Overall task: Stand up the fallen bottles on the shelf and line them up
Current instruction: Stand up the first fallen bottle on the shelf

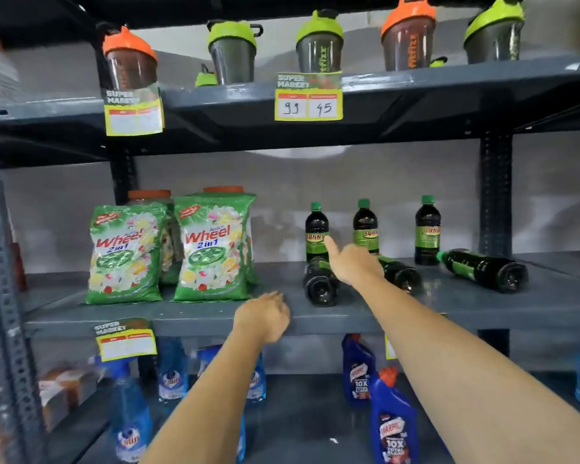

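Three dark bottles with green caps stand upright at the back of the middle shelf: left, middle, right. Three more lie on their sides in front of them: left, base towards me, middle and right. My right hand hovers between the left and middle fallen bottles, index finger stretched towards the left upright bottle's label, its other fingers hidden behind its back. My left hand rests at the shelf's front edge, fingers curled, holding nothing.
Two green Wheel detergent bags stand on the same shelf to the left, with jars behind them. Shaker cups line the shelf above. Blue cleaner bottles fill the shelf below. Price tags hang from the shelf edges.
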Action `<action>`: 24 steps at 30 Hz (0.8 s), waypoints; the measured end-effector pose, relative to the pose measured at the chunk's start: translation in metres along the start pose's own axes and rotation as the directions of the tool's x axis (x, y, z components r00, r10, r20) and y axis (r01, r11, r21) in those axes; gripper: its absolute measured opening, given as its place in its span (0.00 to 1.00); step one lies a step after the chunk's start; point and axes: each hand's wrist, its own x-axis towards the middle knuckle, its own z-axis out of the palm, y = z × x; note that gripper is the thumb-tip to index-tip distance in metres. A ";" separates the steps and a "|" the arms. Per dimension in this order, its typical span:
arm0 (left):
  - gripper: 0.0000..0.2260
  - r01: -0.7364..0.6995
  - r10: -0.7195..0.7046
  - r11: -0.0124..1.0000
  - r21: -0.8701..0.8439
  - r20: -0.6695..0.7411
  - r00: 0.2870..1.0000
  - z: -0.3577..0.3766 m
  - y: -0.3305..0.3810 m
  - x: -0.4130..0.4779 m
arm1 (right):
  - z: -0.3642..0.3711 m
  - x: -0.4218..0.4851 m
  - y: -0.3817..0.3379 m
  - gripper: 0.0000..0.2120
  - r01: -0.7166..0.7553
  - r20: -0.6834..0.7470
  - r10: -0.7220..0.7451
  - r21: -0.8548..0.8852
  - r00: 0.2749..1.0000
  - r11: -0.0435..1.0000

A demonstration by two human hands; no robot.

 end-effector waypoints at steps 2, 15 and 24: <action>0.20 0.046 -0.052 0.996 -0.071 -0.079 0.996 0.004 -0.003 -0.001 | 0.007 0.001 -0.002 0.43 -0.147 0.193 0.130 0.074 0.973 0.986; 0.19 0.009 -0.017 0.999 -0.041 -0.189 0.982 0.016 -0.007 0.004 | 0.031 0.010 -0.002 0.25 -0.159 0.050 0.151 0.358 0.987 0.920; 0.19 0.005 -0.013 0.999 -0.040 -0.193 0.981 0.015 -0.007 0.005 | 0.059 0.007 0.011 0.21 0.097 -0.262 0.013 0.401 0.965 0.911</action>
